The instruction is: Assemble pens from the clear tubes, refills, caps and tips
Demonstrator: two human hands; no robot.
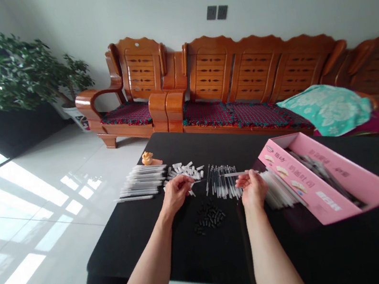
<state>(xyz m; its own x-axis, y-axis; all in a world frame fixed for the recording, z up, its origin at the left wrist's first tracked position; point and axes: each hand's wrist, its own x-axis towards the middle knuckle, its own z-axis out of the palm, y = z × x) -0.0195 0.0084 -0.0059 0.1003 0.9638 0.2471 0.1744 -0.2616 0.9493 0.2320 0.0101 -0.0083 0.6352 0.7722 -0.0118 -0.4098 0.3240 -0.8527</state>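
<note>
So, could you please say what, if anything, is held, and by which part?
The right hand holds a pale tube near its right end; the left hand seemingly pinches something thin, part unclear.

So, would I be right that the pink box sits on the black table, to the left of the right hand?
Not quite: the head view shows the pink box on the black table, but to the right of the right hand.

Plastic tubes (278, 190) look smooth, the wooden sofa (210, 71) glossy.
</note>
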